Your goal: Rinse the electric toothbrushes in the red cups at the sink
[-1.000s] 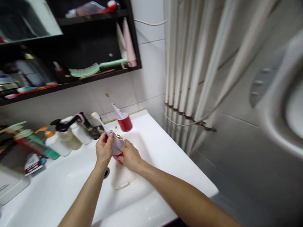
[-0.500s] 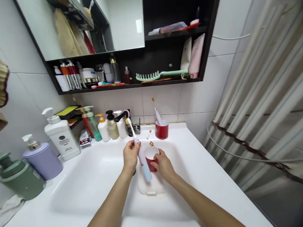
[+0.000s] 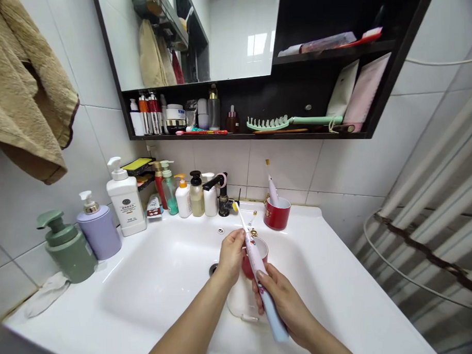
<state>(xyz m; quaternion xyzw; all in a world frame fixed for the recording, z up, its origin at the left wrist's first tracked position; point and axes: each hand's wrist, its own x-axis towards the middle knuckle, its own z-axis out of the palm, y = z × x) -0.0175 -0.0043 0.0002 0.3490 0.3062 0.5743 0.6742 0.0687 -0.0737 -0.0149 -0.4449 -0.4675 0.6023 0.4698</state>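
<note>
white worktop (image 3: 351,276), deep basin (image 3: 162,272), right hand (image 3: 282,299) and left hand (image 3: 231,252) both on 1 toothbrush (image 3: 255,259)
so a dark cabinet (image 3: 295,100) with a mirror (image 3: 241,37) hangs over the worktop, and a bunch of pump bottles line the back and left side, the big white one (image 3: 126,206) included. the toothbrush is over the basin, slanted, bristles up toward the black faucet (image 3: 222,195), blue end down toward the camera. right hand is wrapped round the pink-and-blue handle, left hand is clamped up near the neck. behind the brush there's a red cup (image 3: 248,269), partly hidden, can't tell if either hand touches it. the other red cup (image 3: 277,217) stands on the back worktop with a smaller-looking 2nd brush (image 3: 273,190) leaning in it.
</note>
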